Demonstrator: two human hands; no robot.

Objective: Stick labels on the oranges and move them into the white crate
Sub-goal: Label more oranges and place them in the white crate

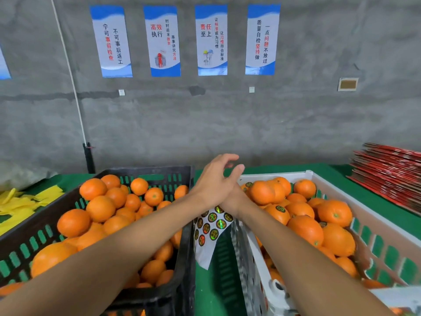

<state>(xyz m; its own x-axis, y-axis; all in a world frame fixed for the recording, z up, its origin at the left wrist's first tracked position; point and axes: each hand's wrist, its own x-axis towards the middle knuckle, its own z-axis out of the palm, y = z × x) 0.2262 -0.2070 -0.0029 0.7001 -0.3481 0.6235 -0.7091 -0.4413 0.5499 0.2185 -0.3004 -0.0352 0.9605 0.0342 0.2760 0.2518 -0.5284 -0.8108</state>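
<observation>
My left hand [211, 182] lies across my right hand [238, 173] above the gap between the two crates. Its fingers are loosely curved in the air and hold nothing that I can see. It covers most of my right hand. A label sheet [210, 228] with round green-gold stickers hangs down from under the crossed wrists, and my right hand seems to grip it. The black crate [182, 265] on the left is full of plain oranges [100, 207]. The white crate [373, 226] on the right holds several labelled oranges [279, 213].
Green cloth [211, 290] covers the table. Yellow packing pieces [20, 204] lie at the far left. A stack of flat red cartons [389, 174] sits at the far right. A grey concrete wall with posters [210, 39] rises behind the table.
</observation>
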